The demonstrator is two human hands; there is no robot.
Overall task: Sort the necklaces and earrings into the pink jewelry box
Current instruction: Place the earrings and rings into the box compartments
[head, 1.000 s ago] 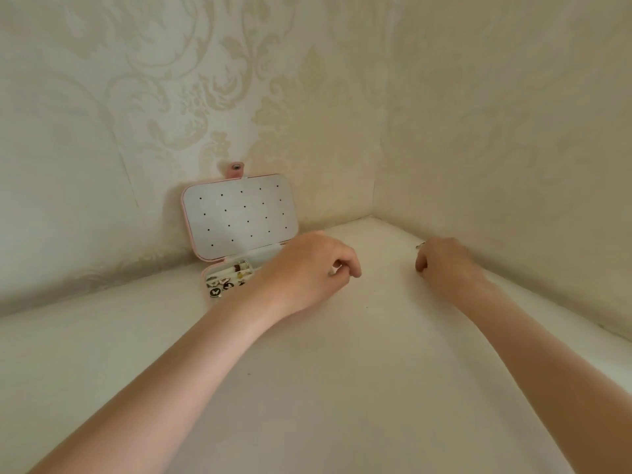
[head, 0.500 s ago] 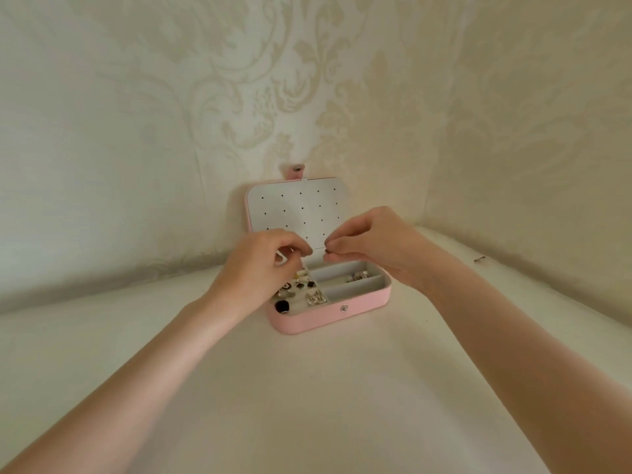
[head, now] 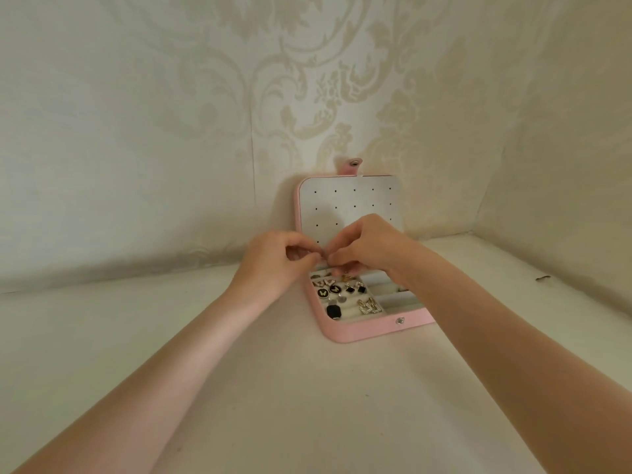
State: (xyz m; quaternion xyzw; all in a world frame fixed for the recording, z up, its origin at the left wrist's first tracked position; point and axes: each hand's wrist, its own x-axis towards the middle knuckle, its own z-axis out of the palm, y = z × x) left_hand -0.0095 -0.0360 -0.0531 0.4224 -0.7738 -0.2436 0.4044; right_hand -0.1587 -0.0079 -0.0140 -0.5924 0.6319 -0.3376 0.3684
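Cream damask corner w/ white surface; both hands' grip pinching sth tiny, unclear.

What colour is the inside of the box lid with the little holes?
White, dotted with small dark holes, inside the pink jewelry box lid; the head view shows it.

Soft, even, warm-toned light fills the scene, bright enough to see everything, with no glare or harsh highlights. Faint, diffuse shadows lie under both forearms on the pale table and behind the raised lid of the pink jewelry box. The wide-angle lens bends the wall edges and stretches the forearms toward the lower corners. The centre is fairly sharp; the wallpaper looks slightly soft and hazy.
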